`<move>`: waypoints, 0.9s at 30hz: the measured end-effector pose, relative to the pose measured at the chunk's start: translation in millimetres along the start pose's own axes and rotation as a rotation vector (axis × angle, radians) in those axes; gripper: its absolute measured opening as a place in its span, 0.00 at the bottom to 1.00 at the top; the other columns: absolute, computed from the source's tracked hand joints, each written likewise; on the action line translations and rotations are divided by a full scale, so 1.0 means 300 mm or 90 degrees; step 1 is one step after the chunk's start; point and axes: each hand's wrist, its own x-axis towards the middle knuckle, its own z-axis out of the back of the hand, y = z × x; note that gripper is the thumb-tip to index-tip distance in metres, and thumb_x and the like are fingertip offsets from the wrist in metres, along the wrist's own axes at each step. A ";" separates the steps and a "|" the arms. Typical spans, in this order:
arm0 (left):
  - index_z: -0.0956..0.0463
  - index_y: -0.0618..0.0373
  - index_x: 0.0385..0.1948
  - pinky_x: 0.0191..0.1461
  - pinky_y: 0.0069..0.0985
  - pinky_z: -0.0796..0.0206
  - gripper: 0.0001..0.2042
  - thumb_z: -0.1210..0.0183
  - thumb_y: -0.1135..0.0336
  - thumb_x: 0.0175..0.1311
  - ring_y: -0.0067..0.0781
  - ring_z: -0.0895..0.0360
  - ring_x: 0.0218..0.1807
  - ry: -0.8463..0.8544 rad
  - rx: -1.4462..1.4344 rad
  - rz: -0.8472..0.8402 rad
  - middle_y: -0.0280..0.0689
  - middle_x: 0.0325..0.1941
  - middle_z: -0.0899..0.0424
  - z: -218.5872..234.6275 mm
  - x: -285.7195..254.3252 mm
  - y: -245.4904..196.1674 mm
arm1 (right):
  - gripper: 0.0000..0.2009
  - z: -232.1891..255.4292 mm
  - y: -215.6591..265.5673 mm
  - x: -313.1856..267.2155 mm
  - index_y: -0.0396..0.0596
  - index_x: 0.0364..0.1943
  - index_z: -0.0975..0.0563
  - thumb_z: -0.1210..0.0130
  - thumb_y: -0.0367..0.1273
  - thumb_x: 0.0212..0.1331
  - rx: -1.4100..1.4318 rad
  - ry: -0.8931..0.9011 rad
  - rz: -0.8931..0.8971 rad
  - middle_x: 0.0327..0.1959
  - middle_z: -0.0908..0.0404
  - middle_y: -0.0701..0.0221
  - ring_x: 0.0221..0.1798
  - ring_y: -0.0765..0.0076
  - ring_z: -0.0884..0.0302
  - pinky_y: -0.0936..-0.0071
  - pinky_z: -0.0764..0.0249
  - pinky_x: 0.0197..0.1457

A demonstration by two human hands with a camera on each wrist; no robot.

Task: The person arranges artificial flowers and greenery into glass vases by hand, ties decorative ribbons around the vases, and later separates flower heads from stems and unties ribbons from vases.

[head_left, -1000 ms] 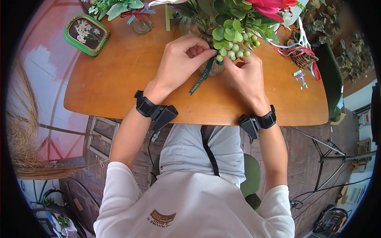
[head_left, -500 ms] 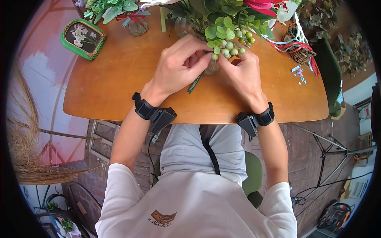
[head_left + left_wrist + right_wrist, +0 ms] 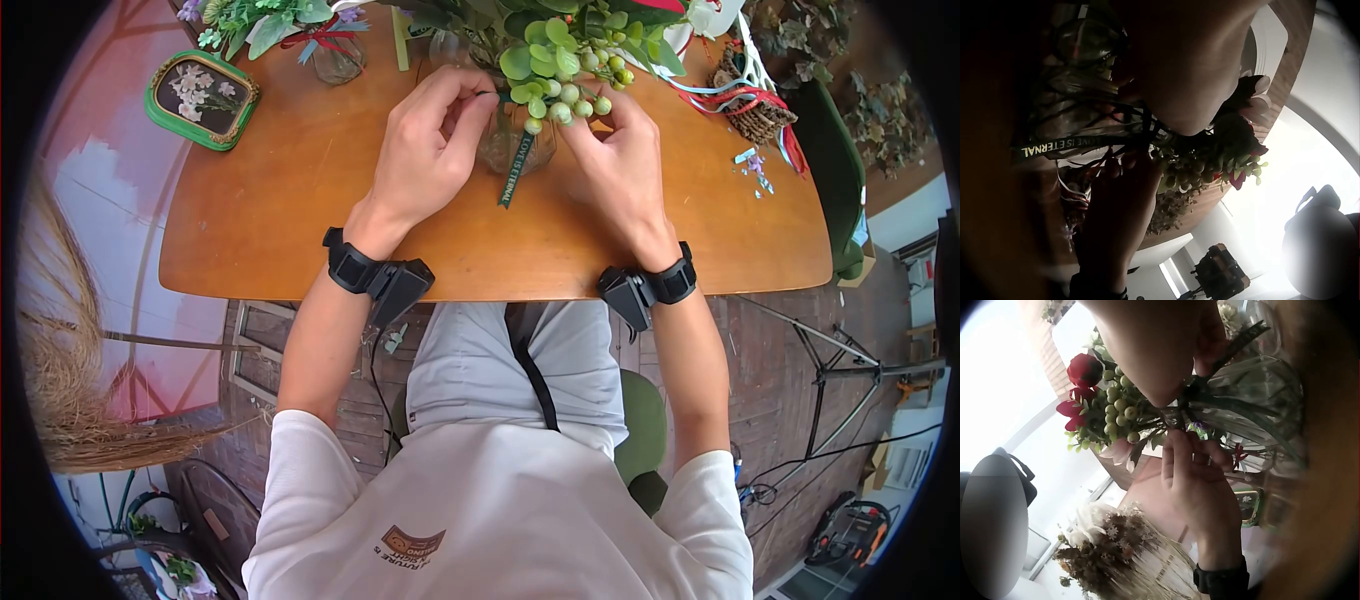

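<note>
A dark green ribbon (image 3: pixel 516 170) printed LOVE IS ETERNAL circles the neck of a clear glass vase (image 3: pixel 500 145), one tail hanging down the front. My left hand (image 3: pixel 425 140) pinches a strand of this ribbon between thumb and forefinger, left of the neck. On the other side my right hand (image 3: pixel 622 155) grips the ribbon at the neck. Green berries (image 3: pixel 570 100) hide its fingertips in the head view. In the right wrist view another ribbon tail (image 3: pixel 1247 340) sticks out beside the right fingers. Leaves and red flowers (image 3: pixel 1085 370) rise above the vase.
On the wooden table (image 3: pixel 300 220) stand a green picture frame (image 3: pixel 200 95) and a small vase with a red bow (image 3: pixel 338 60) at left. A wicker basket (image 3: pixel 755 110) with red and blue ribbons lies at right, near small scraps (image 3: pixel 755 170).
My left hand has drawn away leftward from the vase neck, pulling the ribbon strand. The printed tail now hangs uncovered before the vase. My right hand stays at the neck.
</note>
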 end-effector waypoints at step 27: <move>0.25 0.64 0.49 0.38 0.19 0.35 0.10 0.47 0.67 0.76 0.20 0.27 0.31 0.012 -0.095 0.126 0.32 0.29 0.22 0.055 -0.021 0.070 | 0.09 0.075 -0.006 0.040 0.35 0.35 0.20 0.38 0.29 0.56 -0.079 -0.086 0.119 0.28 0.18 0.60 0.29 0.67 0.20 0.72 0.24 0.36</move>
